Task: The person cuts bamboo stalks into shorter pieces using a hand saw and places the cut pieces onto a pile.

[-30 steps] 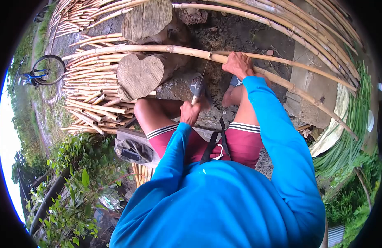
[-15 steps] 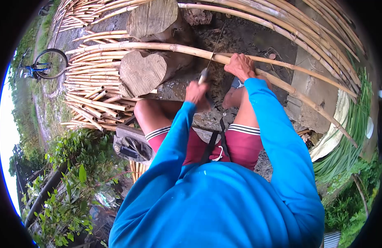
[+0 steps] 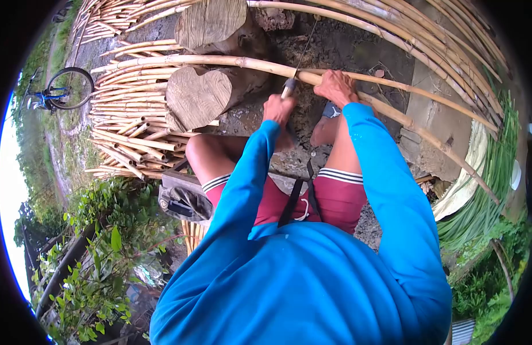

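Note:
My left hand (image 3: 278, 110) is closed around the handle of a handsaw (image 3: 289, 87), whose thin blade points away from me, nearly edge-on. That blade crosses a long bamboo pole (image 3: 260, 65) and touches it. To the right of the blade, my right hand (image 3: 336, 87) grips the same pole from above, fingers wrapped round it. The pole's left part passes over a log with a heart-shaped cut end (image 3: 198, 98). A thinner bamboo pole (image 3: 401, 88) runs behind my right hand. The blade's teeth are too fine to make out.
Many cut bamboo lengths (image 3: 128, 106) lie stacked on the left. Another log (image 3: 211, 24) stands beyond, and long poles (image 3: 387, 29) curve along the upper right. Green strips (image 3: 479, 195) lie at right, a bicycle (image 3: 69, 88) stands far left, and leafy plants (image 3: 99, 253) grow nearby.
My left hand has pushed the saw forward, away from me and slightly right, bringing its handle close to the pole. My right hand keeps its hold on the bamboo.

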The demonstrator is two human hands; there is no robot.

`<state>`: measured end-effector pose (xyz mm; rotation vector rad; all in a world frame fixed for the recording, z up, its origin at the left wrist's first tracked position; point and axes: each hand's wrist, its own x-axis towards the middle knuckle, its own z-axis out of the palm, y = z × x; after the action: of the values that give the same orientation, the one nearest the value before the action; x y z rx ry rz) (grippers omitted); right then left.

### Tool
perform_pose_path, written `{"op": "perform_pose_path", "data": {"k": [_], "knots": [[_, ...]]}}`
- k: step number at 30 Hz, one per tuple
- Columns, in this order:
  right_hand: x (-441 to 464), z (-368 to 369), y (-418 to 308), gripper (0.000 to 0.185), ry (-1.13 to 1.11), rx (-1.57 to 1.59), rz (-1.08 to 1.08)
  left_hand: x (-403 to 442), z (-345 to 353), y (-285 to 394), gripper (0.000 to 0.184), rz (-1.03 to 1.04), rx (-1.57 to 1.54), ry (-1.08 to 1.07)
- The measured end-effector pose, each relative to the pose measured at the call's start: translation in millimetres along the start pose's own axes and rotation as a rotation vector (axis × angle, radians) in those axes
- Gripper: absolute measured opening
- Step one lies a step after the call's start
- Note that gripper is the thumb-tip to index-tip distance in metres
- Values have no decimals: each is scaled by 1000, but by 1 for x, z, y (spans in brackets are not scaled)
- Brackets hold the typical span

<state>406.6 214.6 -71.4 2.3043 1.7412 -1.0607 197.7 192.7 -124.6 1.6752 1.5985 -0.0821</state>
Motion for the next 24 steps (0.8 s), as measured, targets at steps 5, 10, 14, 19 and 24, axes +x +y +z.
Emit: {"op": "perform_pose_path", "data": {"k": [5, 10, 14, 19, 24], "knots": [[7, 9, 6, 38, 76, -46, -18, -119, 16, -56, 42, -276, -328, 25], [3, -1, 1, 40, 62, -29, -16, -27, 14, -35, 47, -171, -181, 38], [6, -1, 2, 43, -40, 21, 17, -37, 20, -43, 42, 118, 93, 25], [4, 2, 5, 43, 19, 24, 8, -113, 20, -58, 39, -334, -324, 3], [-2, -10, 1, 42, 3, -7, -2, -14, 13, -38, 41, -136, -159, -37]]}}
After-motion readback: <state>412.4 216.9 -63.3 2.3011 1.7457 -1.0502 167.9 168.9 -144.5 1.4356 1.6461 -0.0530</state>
